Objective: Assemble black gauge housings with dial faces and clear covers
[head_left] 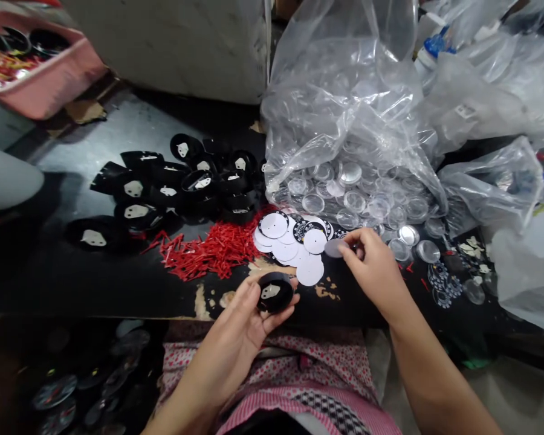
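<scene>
My left hand (pixel 249 317) is wrapped round a black round gauge housing (pixel 275 293), its open side tilted up with a pale metal plate inside. Between the thumb and fingers of my right hand (pixel 367 260) is a thin round dial disc (pixel 335 248), seen nearly edge-on. Just left of that disc lies a loose pile of dial discs (pixel 310 270), some white side up, others showing black printed faces. Beside the pile is a heap of small red pointers (pixel 217 248). Several more black housings (pixel 202 181) are grouped behind the heap.
A large clear plastic bag (pixel 340 115) spills round transparent covers (pixel 378 208) at the back right. Small printed rings (pixel 444 284) lie on the right. At the back left stands a pink bin (pixel 58 84). The black table's front edge (pixel 118 315) runs before me.
</scene>
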Available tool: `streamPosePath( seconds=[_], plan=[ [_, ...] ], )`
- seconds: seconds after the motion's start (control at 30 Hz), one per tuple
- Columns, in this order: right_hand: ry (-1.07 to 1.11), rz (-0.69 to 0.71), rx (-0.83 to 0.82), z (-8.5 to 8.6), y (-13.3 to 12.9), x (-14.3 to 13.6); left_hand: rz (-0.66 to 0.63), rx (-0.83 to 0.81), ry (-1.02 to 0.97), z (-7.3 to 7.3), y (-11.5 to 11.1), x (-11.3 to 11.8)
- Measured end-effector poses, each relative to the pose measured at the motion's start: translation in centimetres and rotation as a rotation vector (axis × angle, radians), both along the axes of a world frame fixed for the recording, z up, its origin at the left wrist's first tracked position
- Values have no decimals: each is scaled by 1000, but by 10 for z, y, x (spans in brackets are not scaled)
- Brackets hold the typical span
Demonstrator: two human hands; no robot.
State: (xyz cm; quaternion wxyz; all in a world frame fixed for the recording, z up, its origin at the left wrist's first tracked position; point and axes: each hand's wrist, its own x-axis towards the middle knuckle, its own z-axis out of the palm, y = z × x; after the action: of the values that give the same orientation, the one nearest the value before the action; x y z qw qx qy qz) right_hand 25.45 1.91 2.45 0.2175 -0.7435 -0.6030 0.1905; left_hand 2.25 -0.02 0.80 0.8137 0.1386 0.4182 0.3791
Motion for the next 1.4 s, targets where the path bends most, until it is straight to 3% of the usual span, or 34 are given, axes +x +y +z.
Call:
streamPosePath(
  seconds=[0.07, 0.17, 0.3, 0.47, 0.63, 0.9, 1.07, 1.2, 1.4],
  plan=[
    [142, 31, -20, 5, -4, -15, 71, 30, -21, 2, 1, 4],
    [355, 185, -64, 11, -9, -42, 156, 53, -53, 4, 2, 9],
    [703, 267, -175, 10, -10, -61, 167, 5, -82, 5, 4, 10],
    [527, 208, -111, 11, -4, -59, 158, -36, -108, 0, 3, 4],
    [655, 145, -92, 18, -1, -70, 159, 45, -45, -1, -2, 7],
    [624, 88, -120, 13, -3, -85, 107, 152, 53, -4, -8, 4],
    [423, 149, -90, 13, -4, -82, 57, 241, 78, -11, -10, 2],
    [447, 167, -130, 10, -9, -83, 47, 239, 190, -11, -10, 2],
    [487, 422, -205, 13, -8, -90, 14, 308, 431, -10, -14, -23]
  ],
)
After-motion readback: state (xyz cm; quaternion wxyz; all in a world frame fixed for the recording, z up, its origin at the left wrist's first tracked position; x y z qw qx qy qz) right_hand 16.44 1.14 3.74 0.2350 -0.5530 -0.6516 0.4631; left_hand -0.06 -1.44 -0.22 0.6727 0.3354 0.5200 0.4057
